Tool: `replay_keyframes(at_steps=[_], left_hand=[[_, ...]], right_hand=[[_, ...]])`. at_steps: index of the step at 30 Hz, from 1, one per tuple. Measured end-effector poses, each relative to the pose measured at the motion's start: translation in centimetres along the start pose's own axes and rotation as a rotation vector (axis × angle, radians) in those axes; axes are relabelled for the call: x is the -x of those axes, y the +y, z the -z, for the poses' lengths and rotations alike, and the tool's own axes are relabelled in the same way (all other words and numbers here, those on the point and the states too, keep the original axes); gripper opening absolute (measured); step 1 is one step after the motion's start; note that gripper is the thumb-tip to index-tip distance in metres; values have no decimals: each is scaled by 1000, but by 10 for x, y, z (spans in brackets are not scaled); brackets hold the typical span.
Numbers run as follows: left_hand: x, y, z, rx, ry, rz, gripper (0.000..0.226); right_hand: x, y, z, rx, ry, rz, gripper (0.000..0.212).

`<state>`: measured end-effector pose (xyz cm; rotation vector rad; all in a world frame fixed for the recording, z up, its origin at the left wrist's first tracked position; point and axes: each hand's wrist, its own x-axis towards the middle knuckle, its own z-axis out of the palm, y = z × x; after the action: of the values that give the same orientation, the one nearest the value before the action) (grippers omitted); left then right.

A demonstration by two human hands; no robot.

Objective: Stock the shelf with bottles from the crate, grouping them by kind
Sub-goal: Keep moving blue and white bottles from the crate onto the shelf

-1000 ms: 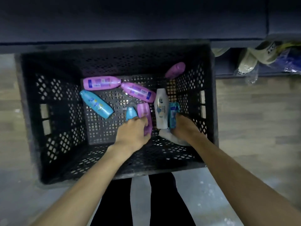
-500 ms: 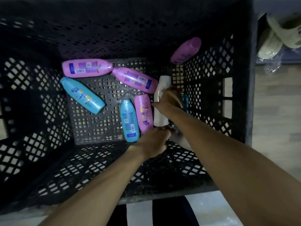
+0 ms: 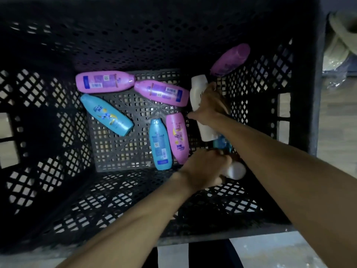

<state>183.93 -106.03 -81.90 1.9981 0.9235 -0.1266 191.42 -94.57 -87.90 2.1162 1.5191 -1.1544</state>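
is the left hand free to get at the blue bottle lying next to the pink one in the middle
Probably not yet: the left hand seems busy on a white bottle. The blue bottle itself lies uncovered just beside that hand, so once freed, the way looks open.

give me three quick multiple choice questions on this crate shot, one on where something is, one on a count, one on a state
1. Where is the dark purple bottle?
A. flat in the middle of the floor
B. leaning in the crate's far right corner
C. outside the crate

2. How many pink bottles lie flat on the crate floor?
A. one
B. three
C. five

3. What is the right hand doing?
A. hanging idle
B. gripping the white bottle
C. resting on the rim

Key: 1 B, it is propped against the right wall. 2 B, two lie at the back, one near the middle. 3 B, its fingers wrap that bottle.
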Motion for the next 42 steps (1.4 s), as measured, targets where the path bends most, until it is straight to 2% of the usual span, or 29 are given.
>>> replay_keyframes(at_steps=[2, 4, 8, 11, 14, 17, 20, 22, 24, 27, 29, 32, 36, 42], left_hand=[[20, -24, 7, 86, 111, 66, 51], [45, -53, 18, 293, 223, 266, 45], [76, -92, 38, 772, 426, 644, 37], [84, -112, 48, 985, 407, 790, 44], [83, -126, 57, 1034, 365, 830, 43], [84, -132, 64, 1045, 383, 819, 46], [94, -130, 71, 1134, 473, 793, 56], [99, -123, 80, 1242, 557, 761, 47], [103, -114, 91, 1246, 603, 709, 44], [111, -99, 115, 1110, 643, 625, 40], [117, -88, 134, 1041, 685, 567, 44], [126, -69, 167, 967, 739, 461, 46], [138, -40, 215, 815, 702, 319, 34], [166, 8, 281, 570, 721, 214, 41]], right_hand=[[4, -2, 15, 27, 77, 35, 109], [4, -4, 24, 61, 103, 62, 103], [8, -3, 23, 108, 46, 21, 122], [18, 5, 15, 145, 21, 38, 117], [27, 9, 3, 213, 54, 28, 115], [31, 8, -5, 286, 97, 27, 117], [36, 8, -7, 206, 183, 71, 103], [44, 5, -3, 130, 227, 129, 93], [54, 1, 5, 42, 234, 183, 87], [79, -14, 24, -12, 245, 236, 85], [99, -25, 39, 33, 330, 269, 84], [130, -42, 62, -41, 410, 312, 78], [170, -64, 96, -90, 502, 366, 84], [235, -98, 157, -194, 581, 411, 87]])
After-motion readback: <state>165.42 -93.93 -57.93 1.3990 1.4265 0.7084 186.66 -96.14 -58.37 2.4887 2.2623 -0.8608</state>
